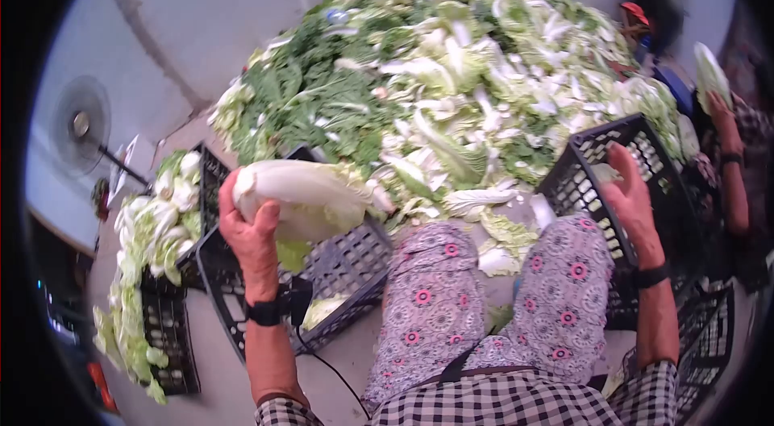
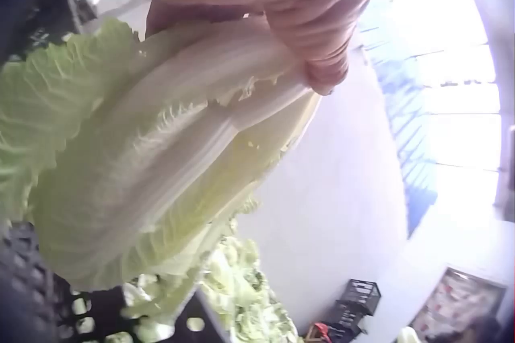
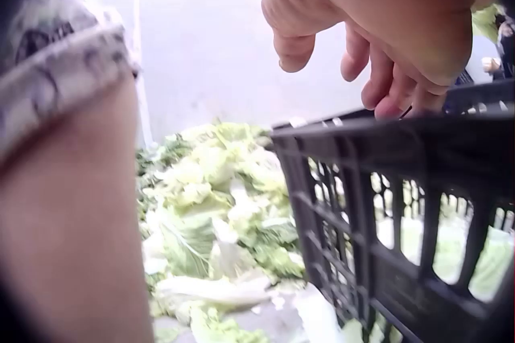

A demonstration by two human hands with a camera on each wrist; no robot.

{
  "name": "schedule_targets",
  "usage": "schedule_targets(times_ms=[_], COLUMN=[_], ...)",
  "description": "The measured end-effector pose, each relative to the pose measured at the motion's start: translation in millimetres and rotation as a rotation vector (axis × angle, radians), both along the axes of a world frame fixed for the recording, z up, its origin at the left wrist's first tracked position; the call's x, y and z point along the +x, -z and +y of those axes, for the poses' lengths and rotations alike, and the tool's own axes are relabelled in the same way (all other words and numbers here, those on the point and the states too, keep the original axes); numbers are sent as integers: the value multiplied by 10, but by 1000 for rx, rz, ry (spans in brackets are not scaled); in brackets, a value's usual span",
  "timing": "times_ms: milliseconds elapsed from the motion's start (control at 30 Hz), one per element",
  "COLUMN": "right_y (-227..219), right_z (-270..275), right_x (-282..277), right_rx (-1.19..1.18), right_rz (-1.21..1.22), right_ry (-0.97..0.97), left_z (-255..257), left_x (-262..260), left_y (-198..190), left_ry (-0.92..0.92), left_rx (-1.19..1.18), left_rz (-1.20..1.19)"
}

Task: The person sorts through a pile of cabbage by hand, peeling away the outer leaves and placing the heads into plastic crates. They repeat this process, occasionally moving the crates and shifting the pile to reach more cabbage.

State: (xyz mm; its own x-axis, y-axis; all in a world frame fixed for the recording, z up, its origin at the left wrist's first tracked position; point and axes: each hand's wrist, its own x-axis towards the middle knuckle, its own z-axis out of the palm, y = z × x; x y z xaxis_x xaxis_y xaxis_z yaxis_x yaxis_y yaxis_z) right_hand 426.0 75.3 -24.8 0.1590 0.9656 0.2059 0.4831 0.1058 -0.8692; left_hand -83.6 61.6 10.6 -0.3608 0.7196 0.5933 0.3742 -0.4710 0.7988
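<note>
The left hand [image 1: 256,241] grips a long pale cabbage [image 1: 310,191] by its white base, held above a black crate [image 1: 347,261] on the left. In the left wrist view the thumb and fingers of the hand [image 2: 265,5] lie round the base of the cabbage [image 2: 185,142], its leafy end pointing away. The right hand [image 1: 633,204] holds nothing and hovers at the rim of another black crate [image 1: 592,164]. From the right wrist, the hand [image 3: 378,29] shows its fingers loosely bent over the crate's edge [image 3: 402,138]; whether they touch it I cannot tell.
A large heap of loose leaves [image 1: 451,79] spreads in front of the knees. Stacked cabbages [image 1: 165,208] fill crates at the far left, near a fan [image 1: 81,124]. At the right another person's hand [image 1: 723,116] holds a cabbage [image 1: 709,75]. A cable [image 1: 334,369] hangs by the left arm.
</note>
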Motion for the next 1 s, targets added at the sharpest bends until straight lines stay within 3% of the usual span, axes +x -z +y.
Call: schedule_targets(times_ms=[100, 233, 267, 300, 400, 500, 533, 567, 633, 700, 733, 833, 867, 933, 1000], right_y=[-625, -705, -624, -565, -622, -633, -632, -635, -643, -641, -619, -602, -668, -639, -593], right_z=[-163, -221, -208, -211, -324, -412, -410, -399, -380, -337, -295, -252, -263, -269, -275], right_x=[-581, -1308, -1467, -1541, -1486, -1384, -1374, -1355, -1306, -1320, -1334, -1368, -1356, -1315, -1247], right_rx=[252, 603, 625, 643, 398, 307, 261, 217, 166, 148, 54, 58, -23, 66, 83], right_rz=[-373, -275, -225, -179, 34, 131, 206, 278, 386, 468, 521, 459, 495, 464, 386], right_ry=[-353, -649, -688, -727, -741, -703, -682, -661, -592, -508, -538, -702, -845, -928, -953], left_z=[-66, -193, -245, -299, -337, -466, -472, -461, -471, -508, -520, -539, -475, -391, -428], left_x=[439, 1293, 1459, 1668, 1737, 1870, 1793, 1830, 1799, 1792, 1784, 1787, 1745, 1753, 1878], left_y=[-198, -284, -274, -275, -324, -399, -324, -174, -7, 112, 156, 254, 369, 459, 266], left_ry=[166, 467, 604, 621, 581, 501, 475, 614, 585, 677, 719, 640, 599, 505, 571], left_rx=[100, 243, 229, 260, 109, -48, -80, -37, -208, -461, -587, -652, -596, -405, -487], left_rz=[-14, -51, -29, -117, -292, -228, -79, -200, -95, -102, -103, 27, 90, 209, -650])
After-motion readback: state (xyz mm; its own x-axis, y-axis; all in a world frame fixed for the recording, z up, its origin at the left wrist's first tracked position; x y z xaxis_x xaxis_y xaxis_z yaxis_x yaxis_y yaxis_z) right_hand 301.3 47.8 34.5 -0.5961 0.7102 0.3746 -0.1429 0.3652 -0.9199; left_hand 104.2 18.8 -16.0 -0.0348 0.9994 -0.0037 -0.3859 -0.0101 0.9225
